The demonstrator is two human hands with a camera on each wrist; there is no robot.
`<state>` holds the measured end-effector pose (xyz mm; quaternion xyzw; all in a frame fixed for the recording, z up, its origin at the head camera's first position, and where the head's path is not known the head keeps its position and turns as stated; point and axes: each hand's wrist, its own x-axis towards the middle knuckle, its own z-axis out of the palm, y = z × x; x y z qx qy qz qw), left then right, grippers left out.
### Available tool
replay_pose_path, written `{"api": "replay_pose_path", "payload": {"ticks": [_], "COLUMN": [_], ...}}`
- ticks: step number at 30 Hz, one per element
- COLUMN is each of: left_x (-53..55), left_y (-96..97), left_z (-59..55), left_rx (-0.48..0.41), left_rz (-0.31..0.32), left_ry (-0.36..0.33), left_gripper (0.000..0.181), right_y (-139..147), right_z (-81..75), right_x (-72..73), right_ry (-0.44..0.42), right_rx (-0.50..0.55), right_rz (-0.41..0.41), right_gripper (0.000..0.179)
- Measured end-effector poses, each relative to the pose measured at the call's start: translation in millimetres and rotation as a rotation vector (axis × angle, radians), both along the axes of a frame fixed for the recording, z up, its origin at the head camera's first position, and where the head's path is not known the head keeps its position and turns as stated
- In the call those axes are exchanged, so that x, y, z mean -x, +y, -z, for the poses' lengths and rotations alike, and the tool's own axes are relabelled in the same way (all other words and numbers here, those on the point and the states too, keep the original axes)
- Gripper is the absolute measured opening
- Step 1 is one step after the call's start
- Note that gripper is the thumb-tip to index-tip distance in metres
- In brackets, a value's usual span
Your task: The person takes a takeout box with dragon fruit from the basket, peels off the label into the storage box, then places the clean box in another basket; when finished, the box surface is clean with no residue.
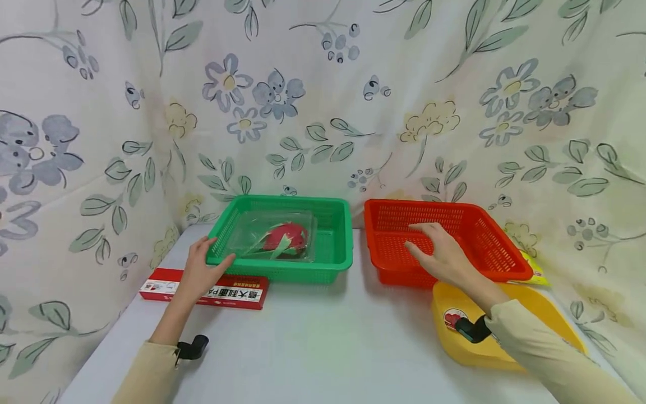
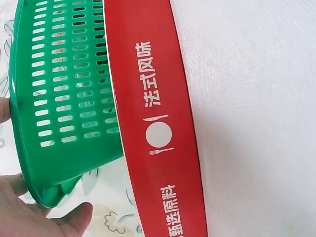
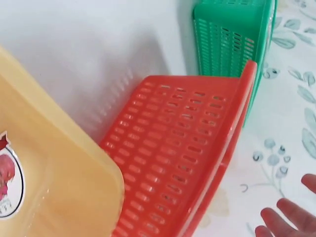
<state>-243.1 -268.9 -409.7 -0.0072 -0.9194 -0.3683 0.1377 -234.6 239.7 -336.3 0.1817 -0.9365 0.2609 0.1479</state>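
At the near left corner of the green basket (image 1: 303,273) is my left hand (image 1: 199,269), its fingers spread by the rim and the thumb held apart. Inside that basket lies a clear plastic container (image 1: 244,230) with a pink dragon fruit (image 1: 287,235) showing in it. A long red pasta box (image 1: 237,296) lies along the basket's near side, below my left hand. My right hand (image 1: 441,255) hovers over the near part of the red basket (image 1: 449,210), fingers extended and thumb apart, holding nothing. In the right wrist view, its fingertips (image 3: 276,222) show at the lower right.
A yellow basin (image 1: 469,350) with a round sticker stands in front of the red basket, under my right forearm. A yellow packet (image 1: 537,272) shows beside the red basket's right end. Flower-printed cloth (image 1: 323,112) hangs behind and at both sides of the white table (image 1: 323,342).
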Motion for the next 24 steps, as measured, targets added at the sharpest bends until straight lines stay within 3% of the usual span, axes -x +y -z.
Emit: {"api": "replay_pose_path", "payload": {"ticks": [9, 19, 24], "left_x": [6.4, 30.8, 29.4], "left_y": [-1.0, 3.1, 4.6], "left_z": [0.6, -19.1, -13.3], "left_rx": [0.078, 0.114, 0.095], "left_rz": [-0.022, -0.017, -0.022], "left_ry": [0.022, 0.005, 0.007], "left_gripper": [0.079, 0.078, 0.076], "right_y": [-9.8, -0.2, 0.4], "right_z": [2.2, -7.5, -2.1], "right_x": [-3.0, -2.7, -1.9], "right_ry": [-0.043, -0.026, -0.025], "right_rx": [-0.019, -0.041, -0.055], "right_rz": [-0.007, -0.022, -0.029], "right_gripper": [0.052, 0.054, 0.058]}}
